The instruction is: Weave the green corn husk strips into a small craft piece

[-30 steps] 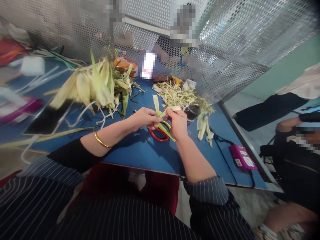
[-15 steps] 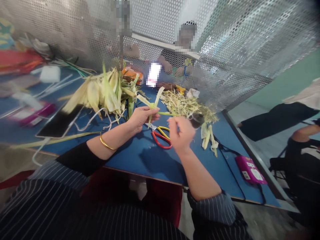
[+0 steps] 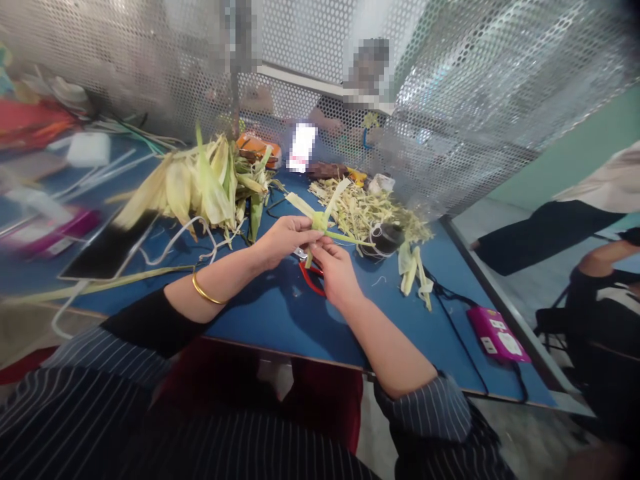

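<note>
Between my hands is a small piece of pale green corn husk strips (image 3: 320,219), with several strip ends sticking out from a knotted-looking middle. My left hand (image 3: 290,238) pinches it from the left, thumb on top. My right hand (image 3: 336,267) is closed at its lower right edge, fingertips together against the husk piece; the fingers partly hide what they grip. Beneath my hands lie scissors (image 3: 313,277) with a red handle showing, the rest covered by my right hand. Just to the right sits a dark spool (image 3: 386,238) wound with pale thread.
Left of my hands is a heap of corn husks (image 3: 210,183). Shredded husk scraps (image 3: 345,207) lie behind the spool. A lit phone (image 3: 303,147) stands against the perforated metal screen (image 3: 310,40). Purple packet (image 3: 499,333) at right; black tablet (image 3: 113,247) at left. People are nearby.
My right hand has come left and down from beside the spool to the husk piece and now touches it. My left hand has shifted slightly right with the piece. The view has shifted a little.
</note>
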Demonstrator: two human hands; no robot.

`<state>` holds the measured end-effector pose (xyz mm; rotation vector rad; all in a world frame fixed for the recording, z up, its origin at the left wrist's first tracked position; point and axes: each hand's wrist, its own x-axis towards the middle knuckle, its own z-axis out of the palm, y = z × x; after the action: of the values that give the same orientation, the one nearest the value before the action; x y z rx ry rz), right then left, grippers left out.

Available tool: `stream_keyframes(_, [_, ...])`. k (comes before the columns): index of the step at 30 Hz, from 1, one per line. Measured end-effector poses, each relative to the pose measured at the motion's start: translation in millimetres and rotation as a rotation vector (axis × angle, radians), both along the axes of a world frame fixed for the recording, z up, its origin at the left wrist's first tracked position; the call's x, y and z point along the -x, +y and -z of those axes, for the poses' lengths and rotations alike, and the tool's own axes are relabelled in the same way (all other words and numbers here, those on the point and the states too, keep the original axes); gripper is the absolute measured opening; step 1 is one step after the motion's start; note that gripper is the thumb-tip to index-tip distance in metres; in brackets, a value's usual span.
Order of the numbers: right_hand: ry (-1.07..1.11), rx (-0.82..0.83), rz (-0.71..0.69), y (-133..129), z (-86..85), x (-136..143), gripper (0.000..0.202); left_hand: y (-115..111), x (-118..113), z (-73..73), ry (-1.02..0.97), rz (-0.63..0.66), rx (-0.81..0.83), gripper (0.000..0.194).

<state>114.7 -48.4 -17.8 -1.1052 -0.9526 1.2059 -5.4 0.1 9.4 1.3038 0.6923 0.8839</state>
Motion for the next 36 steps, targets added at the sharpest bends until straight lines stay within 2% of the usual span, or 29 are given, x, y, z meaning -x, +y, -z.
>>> stream_keyframes(8, [-0.186, -0.084, -0.16, -5.1, -8.5, -2.8, 0.018, 4.9, 6.1, -4.1, 0.033, -0.044, -0.053, 0.02])
stream_keyframes(15, [-0.365, -0.146, -0.258, -6.8, -8.3, -4.6, 0.016, 4.3, 6.2, -5.0, 0.058, -0.101, 0.021, 0.023])
stream_keyframes(19, [-0.427, -0.186, -0.311, -6.9, -5.6, -3.0, 0.013, 4.3, 5.3, -1.6, 0.049, -0.137, 0.041, 0.024])
stream_keyframes(21, [-0.525, -0.223, -0.331, -8.1, -5.4, -2.8, 0.015, 5.7, 5.0, 0.4, 0.031, -0.148, 0.046, 0.021])
stream_keyframes(24, [-0.873, -0.366, -0.212, -12.4, -9.5, -6.6, 0.021, 8.8, 5.7, -0.3, -0.003, -0.172, 0.039, 0.016])
stream_keyframes(27, [-1.217, -0.601, 0.095, -15.7, -18.7, -16.8, 0.02, 10.9, 8.2, -5.2, -0.003, -0.16, 0.086, 0.013])
stream_keyframes(29, [-1.336, -0.697, 0.29, -14.4, -24.4, -25.1, 0.016, 11.0, 10.0, -8.2, 0.011, -0.116, 0.145, 0.01])
stream_keyframes(30, [-1.385, -0.712, 0.345, -12.7, -26.3, -28.7, 0.016, 10.9, 10.6, -9.0, 0.012, -0.091, 0.171, 0.01])
stream_keyframes(32, [-1.497, -0.687, 0.344, -7.9, -27.5, -33.7, 0.019, 10.5, 11.2, -8.8, 0.004, -0.046, 0.202, 0.01])
stream_keyframes(36, [-1.671, -0.61, 0.2, -1.3, -23.0, -33.2, 0.026, 9.5, 9.6, -3.3, 0.036, -0.046, 0.158, 0.019])
